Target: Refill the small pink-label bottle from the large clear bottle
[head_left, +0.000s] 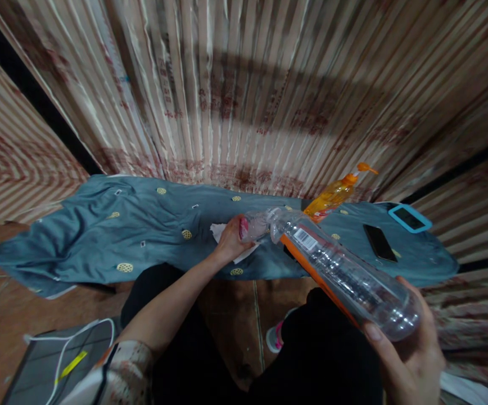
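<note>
My right hand (416, 349) is wrapped round the base of a large clear plastic bottle (349, 275) with an orange label strip and a barcode. The bottle is tilted, its narrower end pointing left and away from me. My left hand (231, 242) is closed round a small clear container (256, 225) with a pink patch at its end. The container and the bottle's narrow end meet or overlap; I cannot tell whether they touch. A white tissue (246, 254) lies on the cloth under my left hand.
A blue-grey patterned cloth (151, 225) covers the low table. Behind the bottle stands an orange pump bottle (330, 197). A black phone (379, 243) and a blue-framed device (410, 218) lie at the right. Pleated curtains (244, 101) hang behind; a grey box (37, 365) is at lower left.
</note>
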The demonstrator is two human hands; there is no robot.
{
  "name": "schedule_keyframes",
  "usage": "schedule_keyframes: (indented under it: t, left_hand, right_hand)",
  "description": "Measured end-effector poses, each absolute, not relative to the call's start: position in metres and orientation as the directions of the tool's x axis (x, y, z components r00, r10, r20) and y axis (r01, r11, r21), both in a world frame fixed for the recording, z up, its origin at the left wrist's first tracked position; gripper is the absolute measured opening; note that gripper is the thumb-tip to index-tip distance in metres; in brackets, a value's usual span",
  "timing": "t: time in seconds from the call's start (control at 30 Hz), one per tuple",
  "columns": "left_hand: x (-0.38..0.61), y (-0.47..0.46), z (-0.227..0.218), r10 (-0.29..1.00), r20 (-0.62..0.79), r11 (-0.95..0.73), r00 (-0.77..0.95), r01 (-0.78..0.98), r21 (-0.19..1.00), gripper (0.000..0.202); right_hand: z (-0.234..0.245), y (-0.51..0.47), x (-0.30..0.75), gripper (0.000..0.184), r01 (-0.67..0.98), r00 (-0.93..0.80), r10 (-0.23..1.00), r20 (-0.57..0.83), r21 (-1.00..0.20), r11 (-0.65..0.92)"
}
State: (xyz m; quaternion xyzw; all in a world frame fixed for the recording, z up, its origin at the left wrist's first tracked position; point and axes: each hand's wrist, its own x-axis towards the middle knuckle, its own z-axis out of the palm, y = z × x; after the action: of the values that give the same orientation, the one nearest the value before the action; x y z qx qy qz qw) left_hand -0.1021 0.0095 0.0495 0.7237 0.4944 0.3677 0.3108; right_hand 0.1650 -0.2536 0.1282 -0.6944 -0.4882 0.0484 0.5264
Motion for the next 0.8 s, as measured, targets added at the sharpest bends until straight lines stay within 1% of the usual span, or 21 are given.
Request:
schedule_keyframes:
  t: [0.07,0.27,0.37,0.6,0.8]
  left_hand:
    - [-0.102,0.009,0.051,0.950,0.215,-0.302,0.225,0.498,0.813,0.084]
    - [-0.101,0.009,0.054,0.955,0.186,-0.284,0.233,0.519,0.806,0.085]
    - [-0.101,0.009,0.053,0.955,0.192,-0.284,0.226,0.516,0.808,0.087]
    - [-0.102,0.009,0.050,0.949,0.216,-0.305,0.228,0.503,0.809,0.084]
    - [-0.102,0.009,0.051,0.946,0.228,-0.316,0.230,0.497,0.808,0.084]
  right_hand:
    - [0.130,-0.253,0.163,0.099,0.637,0.519,0.722,0.458,-0.771,0.031]
    - [0.146,-0.251,0.144,0.098,0.594,0.547,0.733,0.404,-0.805,0.000]
    - [0.147,-0.250,0.142,0.099,0.578,0.556,0.723,0.410,-0.816,0.017]
    - [0.155,-0.250,0.131,0.101,0.552,0.571,0.736,0.364,-0.834,-0.016]
    - [0.155,-0.251,0.131,0.099,0.611,0.548,0.735,0.400,-0.791,-0.026]
